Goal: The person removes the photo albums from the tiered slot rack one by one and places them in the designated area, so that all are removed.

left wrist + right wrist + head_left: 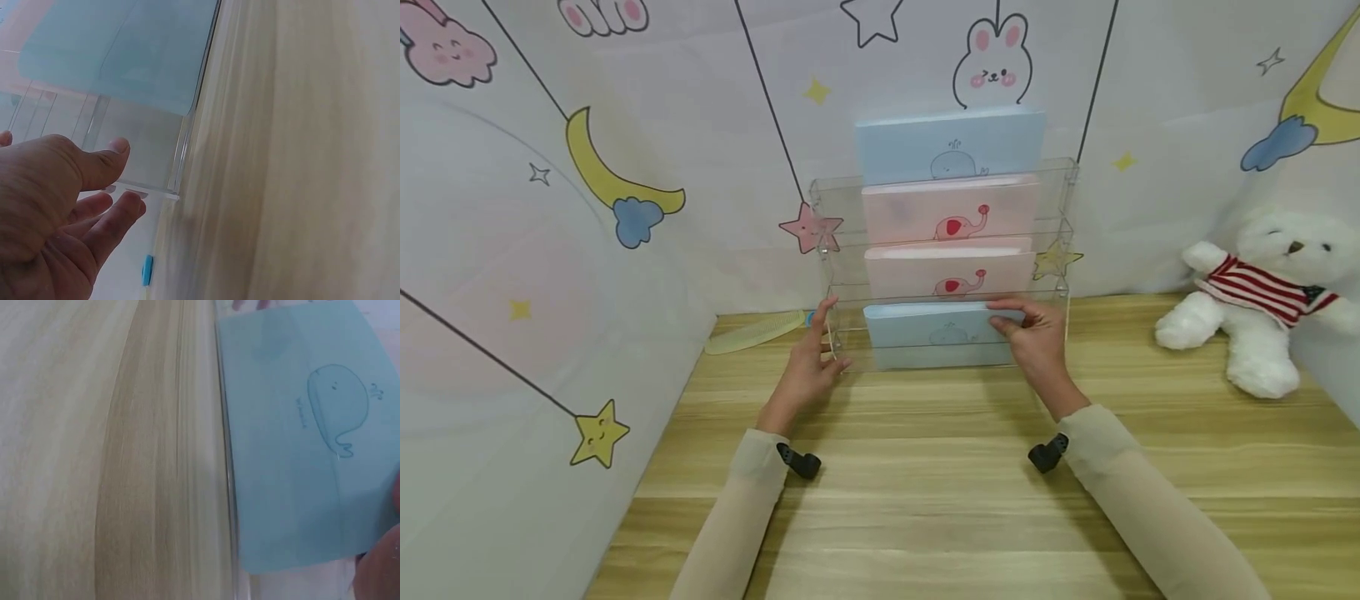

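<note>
A clear tiered rack (942, 358) stands against the back wall, with a blue, a pink, a pink and a blue pad from top to bottom. My right hand (1036, 346) pinches the upper right corner of the lowest blue pad (940, 327), which sits in the bottom tier. In the right wrist view this blue pad (281, 425) shows a whale drawing. At the rack's lower left side is my left hand (805, 367). In the left wrist view, thumb and fingers of the left hand (69, 206) lie around the rack's clear edge (147, 187).
A pale yellow comb (756, 332) lies left of the rack, near the wall. At the far right sits a white teddy bear (1262, 292) in a striped shirt. The wooden table (910, 500) stretches in front, and a patterned cloth (700, 108) hangs behind.
</note>
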`<act>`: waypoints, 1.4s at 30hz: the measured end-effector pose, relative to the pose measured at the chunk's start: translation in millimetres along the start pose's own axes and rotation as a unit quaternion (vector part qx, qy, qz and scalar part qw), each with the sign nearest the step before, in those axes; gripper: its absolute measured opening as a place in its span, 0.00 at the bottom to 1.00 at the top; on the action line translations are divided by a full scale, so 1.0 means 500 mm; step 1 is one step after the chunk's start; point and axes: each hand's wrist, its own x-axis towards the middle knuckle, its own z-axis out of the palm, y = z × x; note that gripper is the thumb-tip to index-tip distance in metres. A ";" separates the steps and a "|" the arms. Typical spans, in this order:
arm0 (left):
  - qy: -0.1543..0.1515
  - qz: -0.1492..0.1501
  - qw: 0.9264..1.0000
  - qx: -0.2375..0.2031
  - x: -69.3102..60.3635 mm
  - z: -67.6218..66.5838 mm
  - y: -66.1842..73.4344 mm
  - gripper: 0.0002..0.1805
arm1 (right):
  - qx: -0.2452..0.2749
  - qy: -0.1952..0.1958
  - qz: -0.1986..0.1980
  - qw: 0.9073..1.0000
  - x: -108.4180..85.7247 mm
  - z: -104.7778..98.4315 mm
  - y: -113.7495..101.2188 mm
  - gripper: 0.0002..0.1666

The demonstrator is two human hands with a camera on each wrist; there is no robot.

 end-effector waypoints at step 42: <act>-0.002 -0.005 1.000 -0.001 -0.002 0.001 -0.001 0.58 | 0.014 0.062 -0.002 0.998 0.004 -0.008 -0.144 0.10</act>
